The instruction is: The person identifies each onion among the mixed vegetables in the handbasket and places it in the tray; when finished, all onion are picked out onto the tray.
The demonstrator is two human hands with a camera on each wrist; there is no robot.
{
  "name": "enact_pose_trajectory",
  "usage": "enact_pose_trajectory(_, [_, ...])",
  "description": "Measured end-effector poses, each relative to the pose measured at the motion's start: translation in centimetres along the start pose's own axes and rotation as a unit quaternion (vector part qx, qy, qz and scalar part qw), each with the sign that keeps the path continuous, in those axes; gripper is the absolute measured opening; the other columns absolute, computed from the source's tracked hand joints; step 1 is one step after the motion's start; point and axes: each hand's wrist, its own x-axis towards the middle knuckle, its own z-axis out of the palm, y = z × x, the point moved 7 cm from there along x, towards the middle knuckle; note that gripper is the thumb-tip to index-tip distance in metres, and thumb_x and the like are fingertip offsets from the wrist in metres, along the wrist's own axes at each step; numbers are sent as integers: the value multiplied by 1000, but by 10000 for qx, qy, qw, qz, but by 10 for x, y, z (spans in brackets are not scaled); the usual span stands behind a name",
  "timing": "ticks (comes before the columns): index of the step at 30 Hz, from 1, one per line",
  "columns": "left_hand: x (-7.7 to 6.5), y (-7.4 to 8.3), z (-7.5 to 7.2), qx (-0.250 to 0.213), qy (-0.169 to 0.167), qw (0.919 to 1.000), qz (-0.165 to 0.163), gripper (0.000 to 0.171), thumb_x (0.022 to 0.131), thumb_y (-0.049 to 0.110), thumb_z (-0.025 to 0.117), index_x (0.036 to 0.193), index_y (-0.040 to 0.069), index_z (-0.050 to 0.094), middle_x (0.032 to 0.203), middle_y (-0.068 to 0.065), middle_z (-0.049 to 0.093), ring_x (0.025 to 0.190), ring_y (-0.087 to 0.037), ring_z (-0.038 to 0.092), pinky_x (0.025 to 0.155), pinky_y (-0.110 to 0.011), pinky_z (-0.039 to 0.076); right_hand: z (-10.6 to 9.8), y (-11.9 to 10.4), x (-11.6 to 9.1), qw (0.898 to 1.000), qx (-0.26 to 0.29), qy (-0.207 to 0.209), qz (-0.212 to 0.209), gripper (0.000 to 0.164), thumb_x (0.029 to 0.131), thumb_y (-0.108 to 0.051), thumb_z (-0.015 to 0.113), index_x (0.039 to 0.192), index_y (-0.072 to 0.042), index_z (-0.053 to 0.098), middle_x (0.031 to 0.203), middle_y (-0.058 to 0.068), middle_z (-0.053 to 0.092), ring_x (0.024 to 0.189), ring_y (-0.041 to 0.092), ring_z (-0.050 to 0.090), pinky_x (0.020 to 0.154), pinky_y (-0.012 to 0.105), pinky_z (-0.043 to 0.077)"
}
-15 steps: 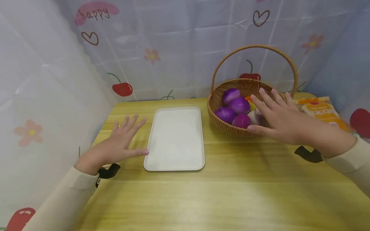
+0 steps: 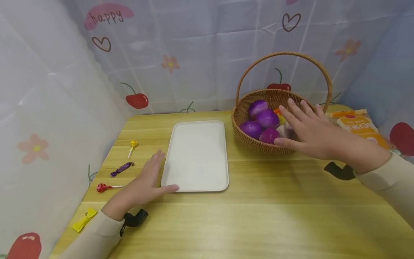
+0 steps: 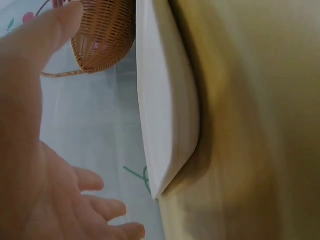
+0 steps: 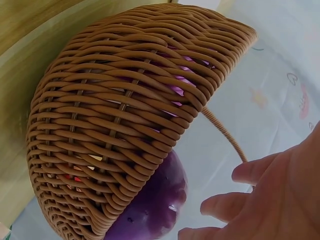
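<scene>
My left hand point(image 2: 143, 183) hovers at the near left side of a white rectangular tray point(image 2: 197, 154), fingers extended and thumb spread over the tray's near corner. In the left wrist view a gap shows between the hand and the tray point(image 3: 165, 100). My right hand point(image 2: 312, 135) is held with fingers spread over the right part of a wicker basket point(image 2: 262, 146), holding nothing. Inside lie several round, shiny purple vegetables point(image 2: 267, 118) that look like onions, with pale and orange items partly hidden by the hand. The right wrist view shows the basket's woven side point(image 4: 110, 110) close up.
Left of the tray lie a yellow lollipop point(image 2: 133, 143), a purple-wrapped candy point(image 2: 122, 169), a red lollipop point(image 2: 101, 187) and a yellow-wrapped candy point(image 2: 84, 219). An orange-printed food bag point(image 2: 362, 126) lies right of the basket. Curtains point(image 2: 200, 54) border the table's back and sides.
My left hand has moved right and nearer to me, to the tray's edge, bringing the candies on the left into sight. The right hand has hardly moved.
</scene>
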Motion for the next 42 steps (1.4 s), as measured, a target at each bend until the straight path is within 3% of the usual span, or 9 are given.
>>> enact_pose_trajectory(12, [-2, -2, 18, -812, 552, 9933, -605, 132, 87, 61, 82, 167, 1, -5, 173, -22, -2, 158, -38, 3, 122, -62, 15, 3, 11, 14, 9990, 415, -161, 80, 101, 106, -66, 47, 168, -10, -8, 171, 19, -19, 152, 54, -13, 114, 71, -17])
enact_pose_trajectory(20, [-3, -7, 24, -834, 649, 9908, -843, 135, 84, 64, 82, 167, 0, -2, 173, -23, 0, 157, -41, 3, 121, -65, 16, 3, 18, 21, 9941, 1060, -145, 181, 101, 106, -62, 49, 168, -11, -12, 172, 18, -16, 153, 50, -15, 116, 70, -15])
enact_pose_trajectory(26, [-3, -9, 26, -866, 721, 9901, -835, 137, 81, 66, 84, 166, -4, 2, 172, -26, 4, 156, -43, 6, 121, -65, 19, 3, 26, 21, 9833, 1746, -64, 518, 99, 107, -61, 48, 167, -14, -15, 173, 12, -17, 154, 47, -13, 116, 76, 1])
enact_pose_trajectory(30, [-3, -11, 28, -950, 735, 9896, -789, 140, 77, 66, 87, 167, -2, 5, 171, -25, 8, 156, -42, 10, 120, -65, 22, 3, 30, 22, 9766, 2047, 41, 663, 95, 108, -61, 44, 167, -19, -17, 173, 11, -15, 155, 50, -2, 115, 78, 9])
enact_pose_trajectory(35, [-3, -14, 33, -925, 626, 9903, -821, 142, 74, 68, 88, 168, 2, 4, 172, -24, 7, 156, -44, 2, 120, -67, 17, 7, 36, 22, 9705, 2203, 120, 970, 97, 107, -65, 43, 166, -21, -21, 173, 14, -13, 150, 58, 12, 110, 81, 16])
enact_pose_trajectory(38, [-2, -14, 34, -839, 593, 9911, -847, 142, 76, 67, 87, 168, 0, 3, 172, -26, 6, 156, -47, -2, 120, -68, 13, 7, 40, 20, 9684, 2184, 284, 1173, 105, 103, -68, 49, 166, -18, -19, 166, 33, 20, 132, 58, 44, 103, 79, 32])
enact_pose_trajectory(39, [-2, -14, 34, -819, 598, 9912, -850, 141, 76, 67, 87, 168, 0, 3, 171, -26, 6, 156, -47, -2, 120, -68, 12, 7, 41, 20, 9681, 2161, 353, 1215, 107, 103, -68, 51, 167, -16, -18, 160, 36, 27, 127, 58, 48, 102, 79, 34])
enact_pose_trajectory(42, [-3, -13, 34, -781, 621, 9915, -834, 140, 77, 66, 87, 168, 0, 4, 171, -27, 7, 156, -47, -2, 121, -68, 11, 7, 43, 18, 9670, 2085, 589, 1339, 115, 99, -69, 57, 168, -11, -13, 125, 37, 54, 101, 52, 60, 96, 77, 41])
